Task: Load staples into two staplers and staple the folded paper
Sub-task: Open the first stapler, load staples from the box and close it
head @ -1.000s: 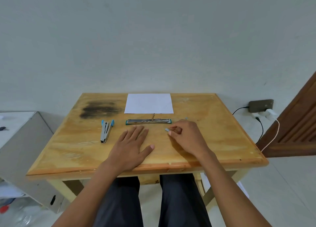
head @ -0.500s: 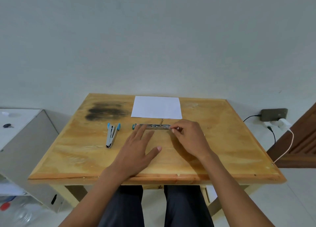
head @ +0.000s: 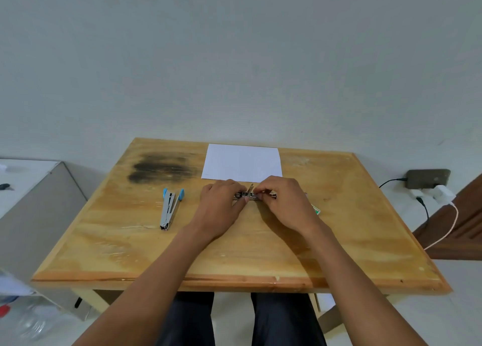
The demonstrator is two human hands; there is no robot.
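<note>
While left hand (head: 221,210) and right hand (head: 287,207) grasp the opened stapler (head: 251,195), loading seems unfinished; blue stapler (head: 170,207) at 9 o'clock and paper sheet (head: 242,163) at 12 o'clock lie untouched.

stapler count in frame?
2. The blue stapler lies alone at the table's left; the opened stapler lies at centre, just below the paper, held by the left hand and right hand, partly hidden. No others visible.

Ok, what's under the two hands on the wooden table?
A long opened metal stapler lies between the left hand and right hand; both pinch it. Its left end is covered. A corner of a green box peeks from under the right hand; the rest is hidden.
</note>
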